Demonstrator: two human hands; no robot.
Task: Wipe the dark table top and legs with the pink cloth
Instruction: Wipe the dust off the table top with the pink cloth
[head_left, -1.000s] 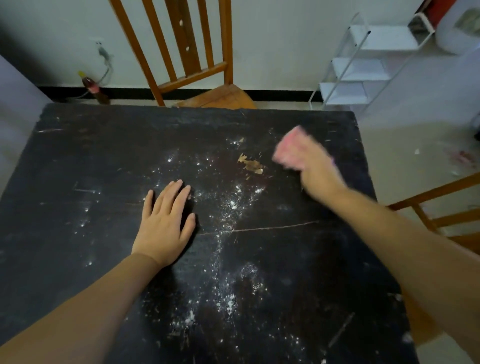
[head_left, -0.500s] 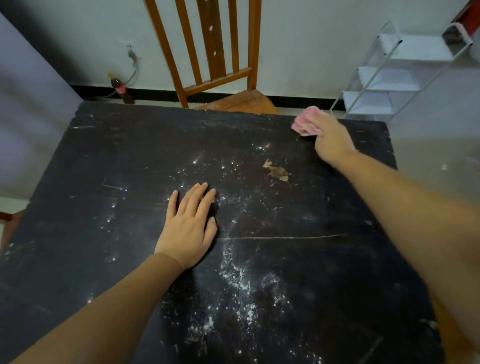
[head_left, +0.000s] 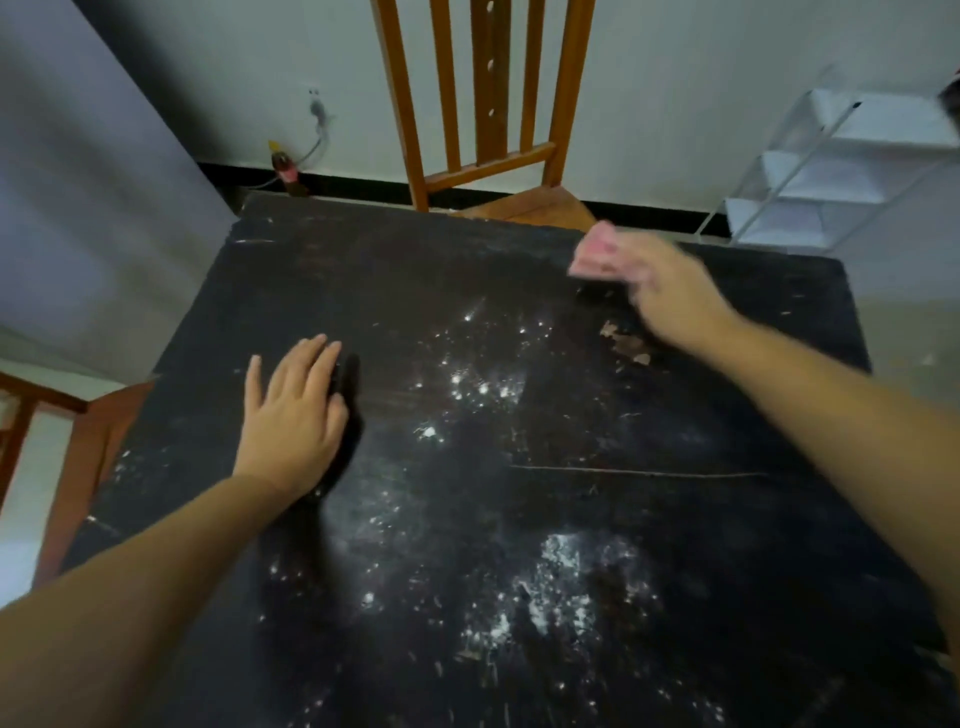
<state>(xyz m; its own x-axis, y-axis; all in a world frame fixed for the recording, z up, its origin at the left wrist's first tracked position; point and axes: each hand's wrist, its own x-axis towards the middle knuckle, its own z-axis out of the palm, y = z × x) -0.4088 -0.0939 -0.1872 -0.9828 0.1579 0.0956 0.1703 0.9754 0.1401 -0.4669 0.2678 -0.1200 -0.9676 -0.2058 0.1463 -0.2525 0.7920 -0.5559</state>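
Near the far edge of the dark table top, the right hand grips the bunched pink cloth; the left hand rests flat, fingers extended. White powder covers the centre: wiping barely begun, legs unseen.

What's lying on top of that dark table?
On the dark table: white powdery specks, brownish flakes, the flat left hand, and the right hand gripping the pink cloth. Whatever lies beneath them is hidden.
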